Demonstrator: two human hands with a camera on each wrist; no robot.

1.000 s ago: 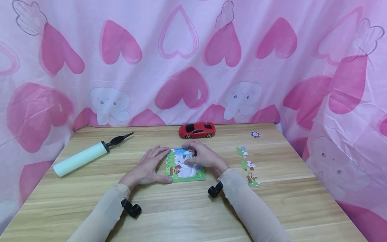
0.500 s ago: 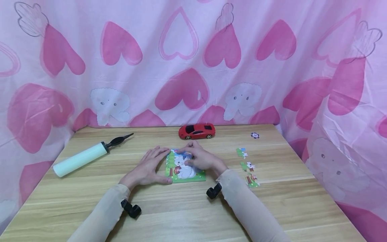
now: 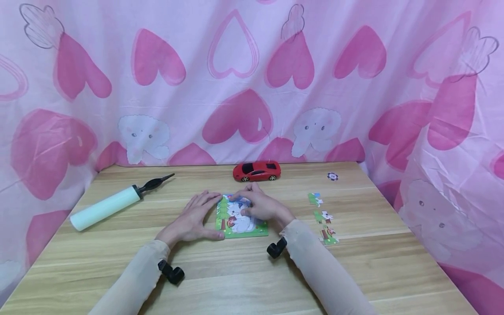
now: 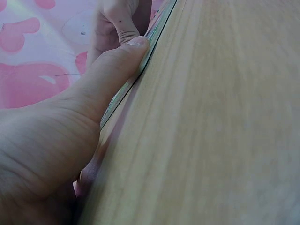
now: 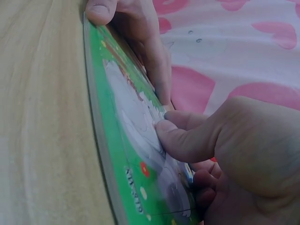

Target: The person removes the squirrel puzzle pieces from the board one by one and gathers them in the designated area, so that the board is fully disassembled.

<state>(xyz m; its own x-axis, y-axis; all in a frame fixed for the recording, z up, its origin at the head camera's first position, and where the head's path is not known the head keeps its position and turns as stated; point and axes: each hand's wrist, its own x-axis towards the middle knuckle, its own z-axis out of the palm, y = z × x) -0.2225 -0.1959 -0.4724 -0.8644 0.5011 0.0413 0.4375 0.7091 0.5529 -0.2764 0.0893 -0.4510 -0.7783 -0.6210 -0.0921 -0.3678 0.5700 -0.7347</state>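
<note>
In the head view, a square picture puzzle [image 3: 241, 224] with a white animal on green lies flat on the table. My left hand [image 3: 192, 219] spreads along its left side, fingertips near the far corner, thumb [image 4: 117, 65] at the near corner. My right hand [image 3: 265, 207] is over the puzzle's right part, thumb and index finger bent down onto the picture. Close up in the right wrist view, the right thumb [image 5: 180, 138] meets the surface with the other fingers folded beneath the palm. I cannot tell whether a piece is pinched there.
Several loose puzzle pieces [image 3: 323, 216] lie in a column to the right. A red toy car [image 3: 257, 171] stands behind the puzzle, a round chip [image 3: 332, 176] at the far right. The pale green hand pump [image 3: 106, 207] lies at left. A pink curtain [image 3: 236, 52] closes off the back.
The right index finger has shifted left over the puzzle's upper part since a second ago, and the right wrist has turned slightly. My left hand stays in place.
</note>
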